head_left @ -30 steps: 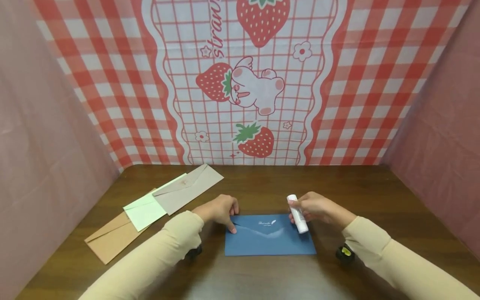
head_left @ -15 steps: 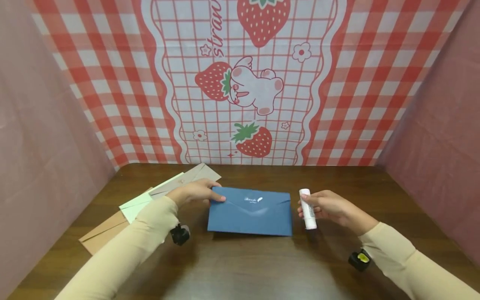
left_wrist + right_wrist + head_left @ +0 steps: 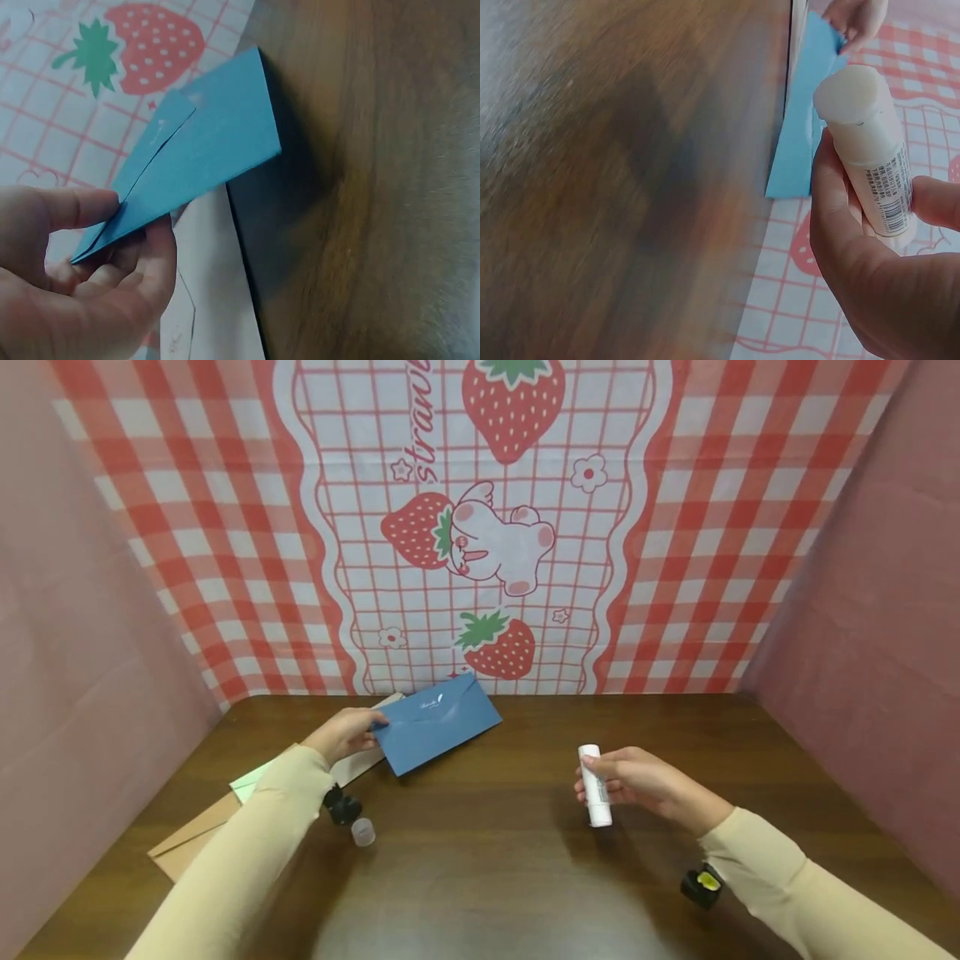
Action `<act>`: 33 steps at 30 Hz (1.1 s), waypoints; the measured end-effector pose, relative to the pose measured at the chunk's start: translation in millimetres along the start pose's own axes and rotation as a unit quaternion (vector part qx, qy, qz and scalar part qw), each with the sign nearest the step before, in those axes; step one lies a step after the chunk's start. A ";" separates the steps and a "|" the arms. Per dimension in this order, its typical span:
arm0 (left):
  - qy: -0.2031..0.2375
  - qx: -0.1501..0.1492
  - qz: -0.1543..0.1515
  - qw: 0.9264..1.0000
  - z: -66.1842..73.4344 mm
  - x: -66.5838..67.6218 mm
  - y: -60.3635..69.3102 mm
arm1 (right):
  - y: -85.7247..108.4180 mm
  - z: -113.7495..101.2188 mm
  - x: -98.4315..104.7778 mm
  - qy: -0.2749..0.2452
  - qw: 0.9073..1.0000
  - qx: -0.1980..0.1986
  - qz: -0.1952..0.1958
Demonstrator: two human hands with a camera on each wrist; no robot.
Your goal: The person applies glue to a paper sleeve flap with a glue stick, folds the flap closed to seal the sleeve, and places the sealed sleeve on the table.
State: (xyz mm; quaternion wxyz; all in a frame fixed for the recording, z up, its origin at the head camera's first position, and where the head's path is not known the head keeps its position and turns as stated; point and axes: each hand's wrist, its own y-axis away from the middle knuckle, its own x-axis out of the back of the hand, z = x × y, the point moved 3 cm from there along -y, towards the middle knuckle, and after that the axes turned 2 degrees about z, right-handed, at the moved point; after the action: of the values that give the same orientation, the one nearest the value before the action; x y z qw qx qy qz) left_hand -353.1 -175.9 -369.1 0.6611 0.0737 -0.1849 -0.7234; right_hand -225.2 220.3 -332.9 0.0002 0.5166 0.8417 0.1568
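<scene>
My left hand (image 3: 348,732) pinches one end of a blue envelope (image 3: 438,722) between thumb and fingers. In the left wrist view the envelope (image 3: 217,124) is lifted and tilted, its flap folded down. Beneath it a grey-beige envelope (image 3: 358,765) lies on the table, partly covered. My right hand (image 3: 645,781) grips a white glue stick (image 3: 595,785) above the table at the right. Up close, the right wrist view shows the uncapped round end of the glue stick (image 3: 866,142) and a barcode on its side.
Left of my left hand lie a pale green envelope (image 3: 247,781) and a brown envelope (image 3: 195,835), partly behind the sleeve. A small translucent cap (image 3: 363,832) stands on the wooden table (image 3: 480,877). A strawberry-print cloth (image 3: 502,527) hangs at the back.
My left hand has picked up the blue envelope and carried it left and back, turning it, over the grey-beige one. The translucent cap has come into sight. The right hand still holds the glue stick.
</scene>
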 end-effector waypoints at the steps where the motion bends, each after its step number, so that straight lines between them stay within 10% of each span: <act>1: -0.021 0.013 0.028 0.999 3.9 -3.0 10.7 | -0.9 -0.7 -2.2 -0.002 1.000 0.001 -0.002; 8: -0.154 -0.033 0.128 0.979 5.8 2.2 24.8 | -6.4 -5.0 -13.6 -0.018 1.000 0.011 -0.009; 13: -0.294 -0.106 0.188 0.931 5.1 5.0 28.3 | -10.4 -8.9 -18.6 -0.028 1.000 0.007 0.012; 17: -0.338 -0.146 0.204 0.907 5.9 3.3 33.1 | -12.1 -13.0 -21.4 -0.036 0.999 0.008 0.029; 24: -0.355 -0.195 0.161 0.900 19.3 -17.4 52.3 | -11.5 -18.9 -24.4 -0.030 0.998 0.017 0.053; 33: -0.298 -0.355 0.043 0.885 40.3 -83.4 110.2 | -5.6 -25.7 -37.9 -0.115 0.991 0.063 0.036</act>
State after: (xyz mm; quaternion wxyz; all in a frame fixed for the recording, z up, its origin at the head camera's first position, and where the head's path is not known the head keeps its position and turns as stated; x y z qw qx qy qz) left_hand -255.3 -93.3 -303.3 0.5876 -0.3929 -0.1074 -0.6992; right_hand -216.6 178.3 -316.1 0.0586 0.5603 0.8250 0.0434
